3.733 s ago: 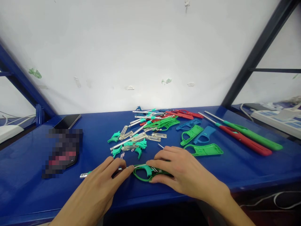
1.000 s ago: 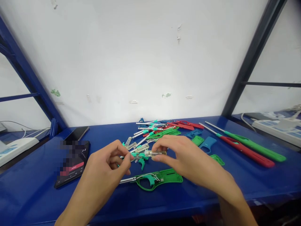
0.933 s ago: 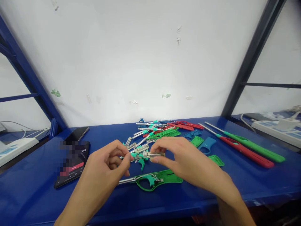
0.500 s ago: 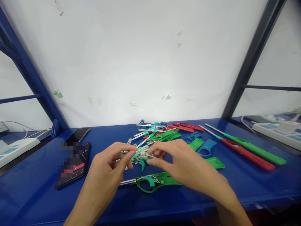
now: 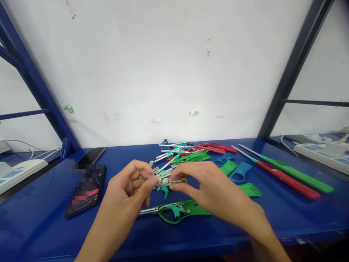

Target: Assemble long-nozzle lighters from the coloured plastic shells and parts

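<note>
A small clear plastic lighter fuel tank (image 5: pixel 177 181) is pinched between the thumb and fingers of my right hand (image 5: pixel 207 185), held level above the table. My left hand (image 5: pixel 131 187) is closed, thumb against curled fingers, close by the tank's left end; whatever its fingertips hold is hidden. Below both hands lies an opened green lighter half-shell (image 5: pixel 197 208) with a metal tube, a teal trigger (image 5: pixel 175 210) and thin wires inside. Behind the hands is a heap of metal lighter tubes (image 5: pixel 163 155) with teal parts. A loose teal trigger (image 5: pixel 165 191) lies just under the tank.
Red shell halves (image 5: pixel 215 148), a blue shell piece (image 5: pixel 240 171) and green ones (image 5: pixel 250 189) lie behind and to the right. Two whole long lighters, green (image 5: pixel 297 171) and red (image 5: pixel 286 178), rest farther right. Two phones (image 5: pixel 91 156) sit at left on the blue table (image 5: pixel 122 240).
The fuel tank has turned in my right hand and shows more of its length. My left fingers have shifted and curled more at its left end. The things on the table lie as before.
</note>
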Demonstrator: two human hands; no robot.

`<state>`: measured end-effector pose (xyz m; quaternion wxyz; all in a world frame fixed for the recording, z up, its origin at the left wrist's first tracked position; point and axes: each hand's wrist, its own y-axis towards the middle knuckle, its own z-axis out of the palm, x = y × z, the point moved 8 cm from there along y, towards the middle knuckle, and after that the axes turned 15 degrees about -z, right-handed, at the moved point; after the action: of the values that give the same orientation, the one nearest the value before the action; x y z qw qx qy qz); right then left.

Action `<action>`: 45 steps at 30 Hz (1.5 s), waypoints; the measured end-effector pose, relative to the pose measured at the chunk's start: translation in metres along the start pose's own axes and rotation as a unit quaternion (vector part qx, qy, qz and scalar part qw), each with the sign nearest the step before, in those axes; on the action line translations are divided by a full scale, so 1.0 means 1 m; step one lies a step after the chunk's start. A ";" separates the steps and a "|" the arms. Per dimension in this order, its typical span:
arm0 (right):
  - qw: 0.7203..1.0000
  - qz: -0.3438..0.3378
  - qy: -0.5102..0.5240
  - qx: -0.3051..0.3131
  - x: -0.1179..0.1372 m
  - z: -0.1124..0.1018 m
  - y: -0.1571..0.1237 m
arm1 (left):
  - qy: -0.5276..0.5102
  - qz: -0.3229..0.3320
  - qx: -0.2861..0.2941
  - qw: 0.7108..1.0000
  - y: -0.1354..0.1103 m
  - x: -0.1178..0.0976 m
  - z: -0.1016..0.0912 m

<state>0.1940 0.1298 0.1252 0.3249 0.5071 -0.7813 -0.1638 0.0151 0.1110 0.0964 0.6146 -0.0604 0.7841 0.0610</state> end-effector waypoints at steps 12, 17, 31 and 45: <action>1.000 -0.008 0.006 -0.019 0.000 -0.003 0.002 | -0.026 -0.026 0.040 0.999 -0.003 0.003 0.008; 1.000 -0.020 -0.012 -0.012 0.002 0.000 0.003 | -0.050 -0.022 0.035 0.998 -0.004 -0.001 0.008; 0.960 -0.138 -0.242 0.015 0.027 0.029 0.009 | -0.130 -0.027 0.022 0.991 0.001 0.014 -0.006; 0.952 -0.148 -0.266 0.015 0.032 0.029 0.012 | -0.174 -0.059 0.030 0.982 0.001 0.022 0.000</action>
<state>0.1574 0.1043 0.1215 0.0697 0.5600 -0.7581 -0.3269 0.0096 0.1111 0.0753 0.7458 -0.0768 0.6616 0.0104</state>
